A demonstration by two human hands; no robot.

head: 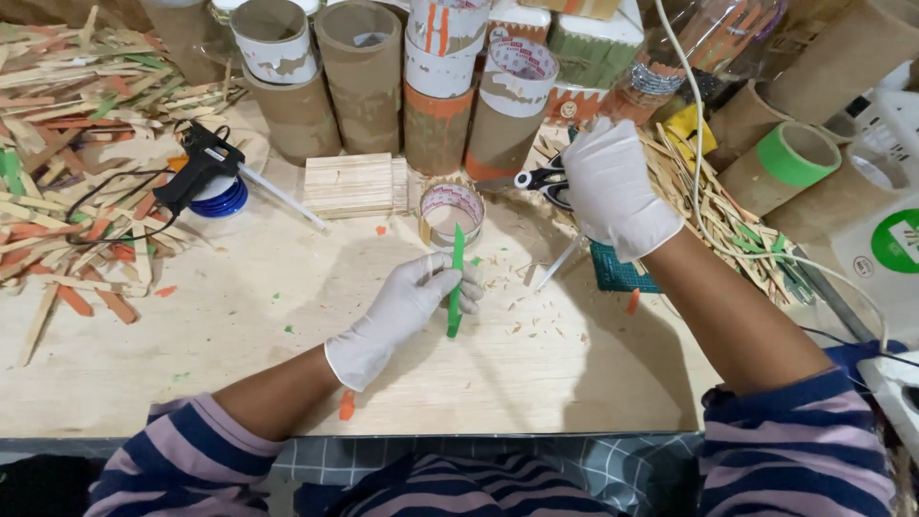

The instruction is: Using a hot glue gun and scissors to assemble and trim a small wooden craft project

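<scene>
Fingers of my left hand point(407, 304) are pinched around a green stick point(456, 282), holding it upright just above the board, its lower end below my thumb. Out past it, my right hand point(613, 187) lies closed over the black-handled scissors point(536, 179), palm down on the handles (whether they are lifted or resting there I cannot tell). Between the two hands sits a roll of tape point(451, 208), just beyond the stick's tip, and wood shavings point(522, 287) are scattered under my right wrist, so I judge some trimming is done already. The stick in my grip looks whole and uncut. Farther left of my left hand lie a stack of plain sticks point(352, 184) and a glue gun point(206, 165), untouched. Beyond everything stand cardboard tubes point(361, 72), some partly painted.
</scene>
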